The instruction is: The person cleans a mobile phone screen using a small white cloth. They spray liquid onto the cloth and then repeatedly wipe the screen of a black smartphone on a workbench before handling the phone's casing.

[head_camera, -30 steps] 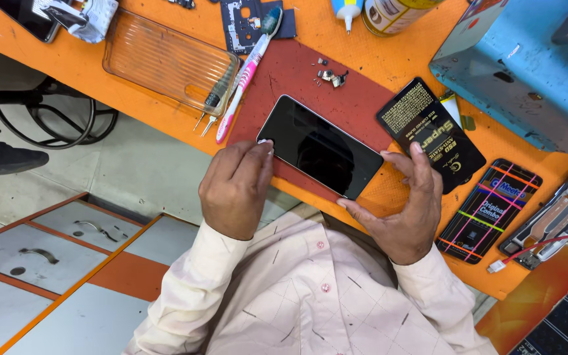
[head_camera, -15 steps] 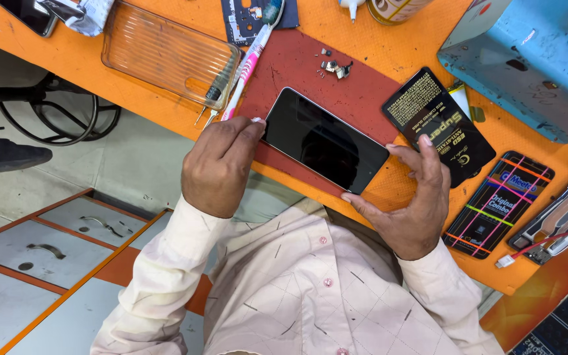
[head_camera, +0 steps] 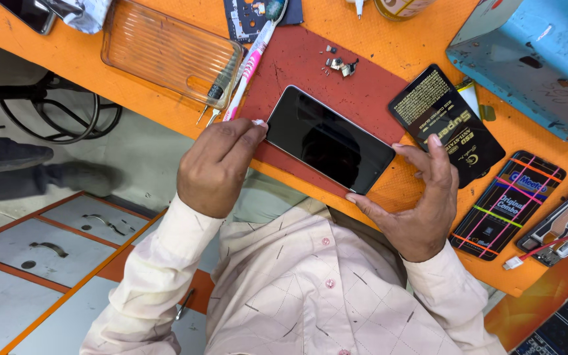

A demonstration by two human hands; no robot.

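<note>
A black smartphone (head_camera: 330, 141) lies screen up, dark, on a red mat (head_camera: 310, 62) on the orange bench. My left hand (head_camera: 215, 167) is at the phone's left corner, thumb and forefinger pinched on a small white piece (head_camera: 258, 122) that touches that corner. At the phone's right end, my right hand (head_camera: 415, 210) grips it with the thumb on the near corner and a finger on the far edge.
A pink-handled brush (head_camera: 248, 66) and tweezers lie left of the mat beside a clear phone case (head_camera: 165, 49). Small screws and parts (head_camera: 340, 64) sit on the mat. Black screen-protector packets (head_camera: 445, 121) and a blue machine (head_camera: 534, 59) are at the right. Drawers are below left.
My left hand has slid from the phone's near left edge up to its left corner. My right hand has stayed on the phone's right end.
</note>
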